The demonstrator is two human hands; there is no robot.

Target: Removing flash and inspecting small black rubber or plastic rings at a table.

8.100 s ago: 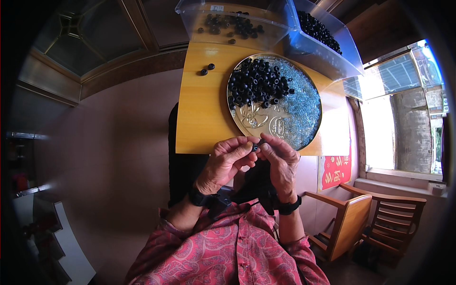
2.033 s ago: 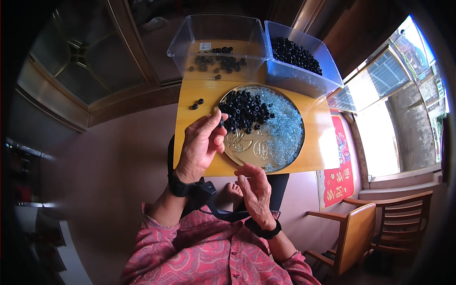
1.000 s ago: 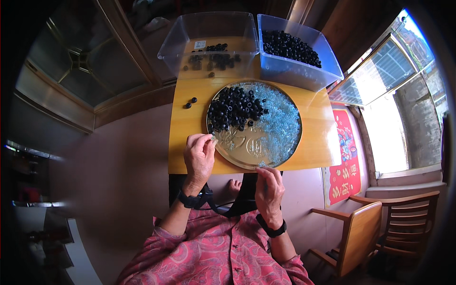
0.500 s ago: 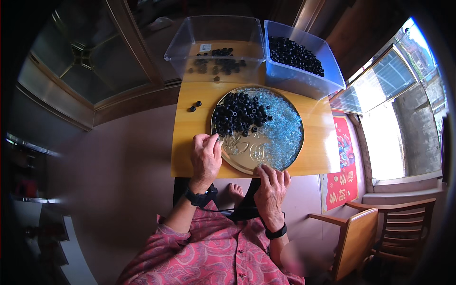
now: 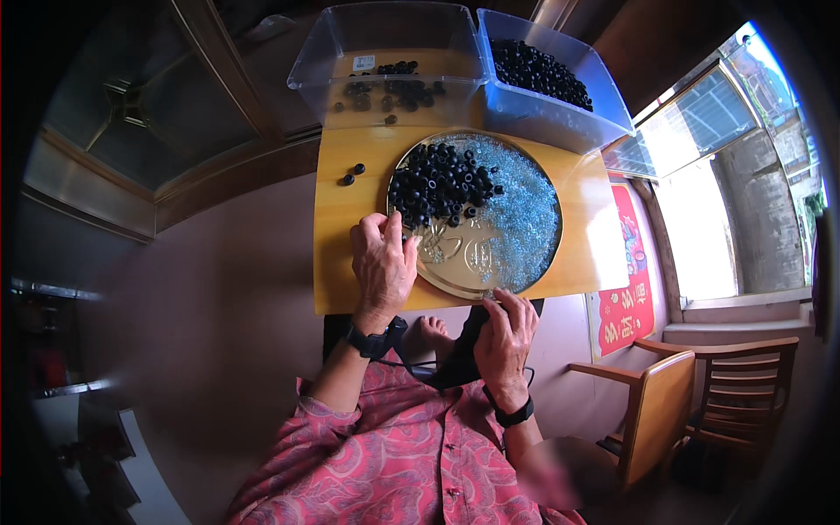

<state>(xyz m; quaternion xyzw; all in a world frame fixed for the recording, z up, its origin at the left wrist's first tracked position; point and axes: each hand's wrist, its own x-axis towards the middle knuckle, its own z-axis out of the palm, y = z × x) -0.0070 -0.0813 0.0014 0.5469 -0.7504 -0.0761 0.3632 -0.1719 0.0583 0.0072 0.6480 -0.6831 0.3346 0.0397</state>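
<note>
A round gold-coloured metal tray (image 5: pixel 448 282) rests on the table. Black ring-like pieces (image 5: pixel 437 185) are heaped on its left half, while tiny clear bluish beads (image 5: pixel 525 210) cover the right. At the tray's left rim, beside the black heap, my left hand (image 5: pixel 383 267) has thumb and fingers drawn together. Anything in that pinch is too small to make out. My right hand (image 5: pixel 507 339) is by the tray's front rim, its fingers bent and pressed together. Whatever its fingertips may hold is hidden. Two loose black pieces (image 5: pixel 353 175) lie on the wood left of the tray.
The yellow wooden table (image 5: pixel 337 236) also bears a clear plastic bin (image 5: pixel 385 44) with a few black pieces and another translucent bin (image 5: pixel 560 122) full of them. A wooden chair (image 5: pixel 661 416) stands at the right, near an open window (image 5: pixel 700 227).
My view has tilted, so the table and bins sit higher in the picture. The right hand's fingertips have shifted slightly rightward at the front rim. The left hand stays by the left rim.
</note>
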